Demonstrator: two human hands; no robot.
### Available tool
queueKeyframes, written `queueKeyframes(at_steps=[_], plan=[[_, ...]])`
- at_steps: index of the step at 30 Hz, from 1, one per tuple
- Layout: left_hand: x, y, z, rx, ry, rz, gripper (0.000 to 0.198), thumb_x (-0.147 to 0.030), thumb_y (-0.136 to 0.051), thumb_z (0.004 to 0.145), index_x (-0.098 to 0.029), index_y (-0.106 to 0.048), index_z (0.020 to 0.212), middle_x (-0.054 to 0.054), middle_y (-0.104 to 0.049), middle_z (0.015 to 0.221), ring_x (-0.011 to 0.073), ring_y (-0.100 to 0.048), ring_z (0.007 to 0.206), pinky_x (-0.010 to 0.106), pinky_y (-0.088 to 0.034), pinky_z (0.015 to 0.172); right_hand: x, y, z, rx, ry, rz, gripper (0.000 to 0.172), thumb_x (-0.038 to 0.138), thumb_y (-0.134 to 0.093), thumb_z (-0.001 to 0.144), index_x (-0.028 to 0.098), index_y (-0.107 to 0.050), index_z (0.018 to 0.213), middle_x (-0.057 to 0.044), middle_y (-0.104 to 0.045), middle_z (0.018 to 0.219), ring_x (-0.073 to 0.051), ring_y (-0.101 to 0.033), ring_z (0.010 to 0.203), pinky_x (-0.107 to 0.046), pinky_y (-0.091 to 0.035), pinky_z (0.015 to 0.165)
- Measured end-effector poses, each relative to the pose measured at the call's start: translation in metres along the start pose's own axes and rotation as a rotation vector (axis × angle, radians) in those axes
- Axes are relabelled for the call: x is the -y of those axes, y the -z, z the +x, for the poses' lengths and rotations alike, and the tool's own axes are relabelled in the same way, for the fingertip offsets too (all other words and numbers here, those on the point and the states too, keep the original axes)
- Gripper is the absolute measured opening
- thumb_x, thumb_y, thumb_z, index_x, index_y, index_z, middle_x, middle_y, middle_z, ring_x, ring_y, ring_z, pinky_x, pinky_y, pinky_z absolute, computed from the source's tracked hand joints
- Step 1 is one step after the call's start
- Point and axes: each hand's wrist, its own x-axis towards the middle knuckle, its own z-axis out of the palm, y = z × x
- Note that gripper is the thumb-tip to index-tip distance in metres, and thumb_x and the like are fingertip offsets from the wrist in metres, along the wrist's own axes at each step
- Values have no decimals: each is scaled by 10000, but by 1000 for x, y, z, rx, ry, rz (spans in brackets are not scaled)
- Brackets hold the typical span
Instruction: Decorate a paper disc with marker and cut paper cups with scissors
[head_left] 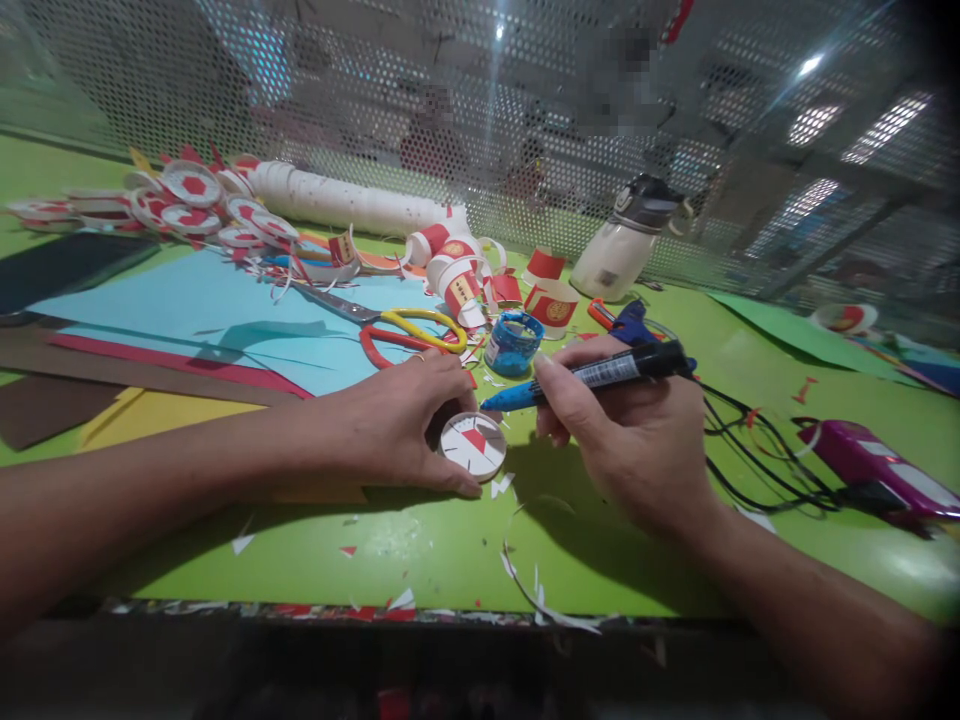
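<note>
Our left hand (405, 415) pinches the white disc (474, 455) at the near middle of the desk (300, 560); our right hand (626, 420) grips a blue marker (600, 375), tip close to the disc's far rim. Scissors (361, 312) lie farther left.

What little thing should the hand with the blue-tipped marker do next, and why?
Maybe the right hand should bring the marker onto the white disc, because the marker's tip is right by the disc's far edge, and the left hand is steadying the disc.
</note>
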Motion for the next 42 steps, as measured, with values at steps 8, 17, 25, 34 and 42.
queueKeyframes(at_steps=[8,17,25,34,42], plan=[[0,1,0,7,4,-26,457,-513,-756,629,-186,-541,866,37,-534,894,211,-491,822,312,-388,670,-2,2,-5,95,-27,37,80,242,-666,832,182,-636,787,46,-602,565,-94,-557,461,-220,-470,439],[-1,0,0,-8,-28,-36,427,-489,-753,650,-178,-547,860,30,-528,877,204,-487,821,310,-386,677,-3,-1,-3,153,-38,57,85,213,-665,835,161,-622,783,53,-604,553,-74,-560,454,-183,-480,444],[-1,1,-2,3,-34,-23,425,-469,-751,662,-167,-586,910,32,-533,889,210,-488,842,317,-383,693,-2,-4,-2,187,-54,68,90,192,-669,830,142,-623,770,52,-599,549,-61,-567,452,-150,-479,442],[-1,1,0,-9,-44,-14,404,-451,-752,660,-169,-584,897,28,-538,883,204,-492,829,312,-378,685,-1,-3,-3,201,-69,77,106,208,-671,832,139,-627,764,58,-585,533,-54,-537,434,-151,-441,411],[0,-1,-1,-4,-11,-28,410,-462,-747,649,-175,-581,891,31,-534,882,200,-493,825,309,-385,682,-7,-8,2,170,-54,68,196,253,-718,797,168,-589,676,70,-552,495,-64,-498,414,-181,-420,406]])
